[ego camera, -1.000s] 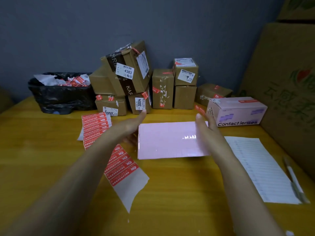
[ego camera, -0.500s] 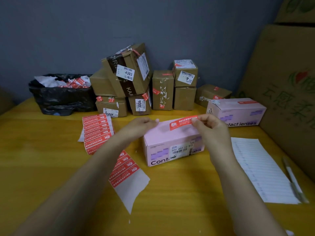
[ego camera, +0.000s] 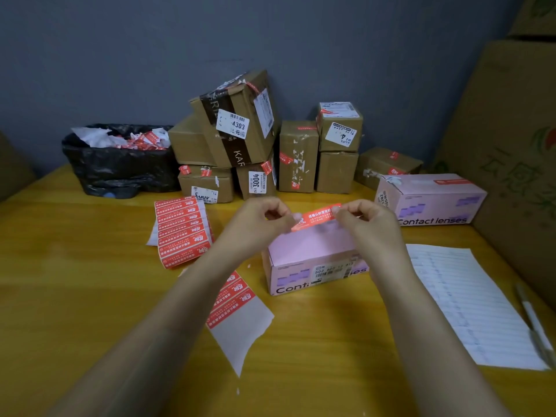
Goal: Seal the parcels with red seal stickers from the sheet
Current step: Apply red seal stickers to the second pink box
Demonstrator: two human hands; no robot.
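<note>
A pink contact-lens box [ego camera: 307,251] lies on the yellow table in front of me. Just above its far top edge I hold a red seal sticker [ego camera: 317,218] stretched between both hands. My left hand [ego camera: 258,222] pinches the sticker's left end, and my right hand [ego camera: 365,221] pinches its right end. A sheet of red seal stickers [ego camera: 182,230] lies to the left, and a partly used sheet [ego camera: 233,299] lies under my left forearm.
Several brown parcels [ego camera: 240,136] are stacked at the back against the wall. A second pink box [ego camera: 430,197] sits at right, a black waste bag [ego camera: 120,161] at back left. An empty backing sheet [ego camera: 469,302] and a pen [ego camera: 535,323] lie at right. A large carton [ego camera: 517,145] stands on the right.
The pink box was tipped from showing its broad face to lying with its printed side toward me. Both hands left the box and now hold a red sticker over its top.
</note>
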